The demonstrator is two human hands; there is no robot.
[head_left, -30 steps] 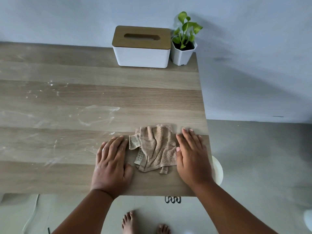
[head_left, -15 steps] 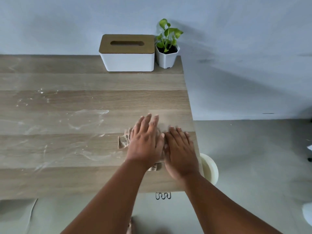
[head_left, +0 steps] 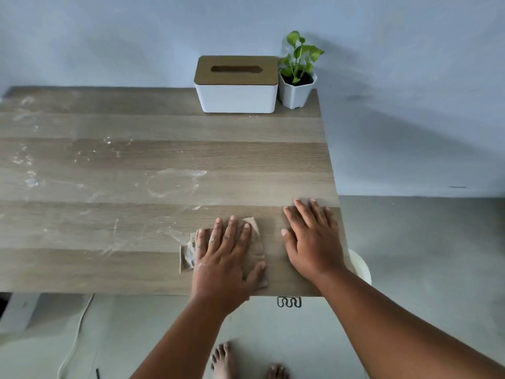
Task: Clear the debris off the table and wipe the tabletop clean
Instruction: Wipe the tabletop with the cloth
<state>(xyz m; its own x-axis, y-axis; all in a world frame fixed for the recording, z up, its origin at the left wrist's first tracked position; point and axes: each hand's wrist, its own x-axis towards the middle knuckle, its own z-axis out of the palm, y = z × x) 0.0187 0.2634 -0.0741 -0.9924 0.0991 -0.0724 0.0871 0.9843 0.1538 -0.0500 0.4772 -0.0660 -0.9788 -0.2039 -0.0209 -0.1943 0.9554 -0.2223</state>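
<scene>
A beige cloth lies near the front edge of the wooden table. My left hand presses flat on top of it with fingers spread, covering most of it. My right hand rests flat on bare wood by the table's right edge, apart from the cloth and holding nothing. White powdery smears streak the tabletop to the left and behind the cloth.
A white tissue box with a wooden lid and a small potted plant stand at the back right corner against the wall. A white round bin sits on the floor under the right edge. My bare feet show below.
My left hand moved from the bare table onto the cloth and slid it leftward. My right hand stayed flat near the right edge, now clear of the cloth.
</scene>
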